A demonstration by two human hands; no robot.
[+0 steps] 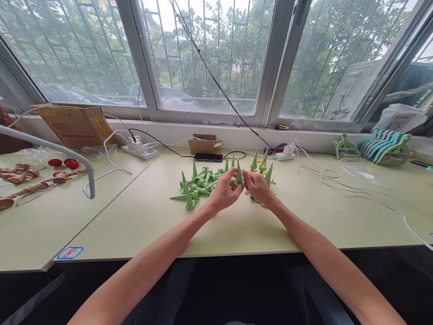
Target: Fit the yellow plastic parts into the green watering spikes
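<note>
My left hand [226,188] is closed around the base of a green plastic spike [239,173], whose pointed tip stands up between my two hands. Against the spike's right side, my right hand [257,186] is pinched closed; what sits in its fingertips is hidden. A heap of green spikes [203,180] lies to the left of my left hand, most on their sides, with one spike [190,198] upright in front. Beyond my right hand stand more upright green spikes [254,160], with small yellow pieces [273,183] around them.
Behind the heap lie a dark phone [208,157] and a small open cardboard box [204,144]. Power strips [140,151] and loose white cables [324,177] run along the back. Wooden pieces [30,178] are at left, teal hangers [385,146] at right.
</note>
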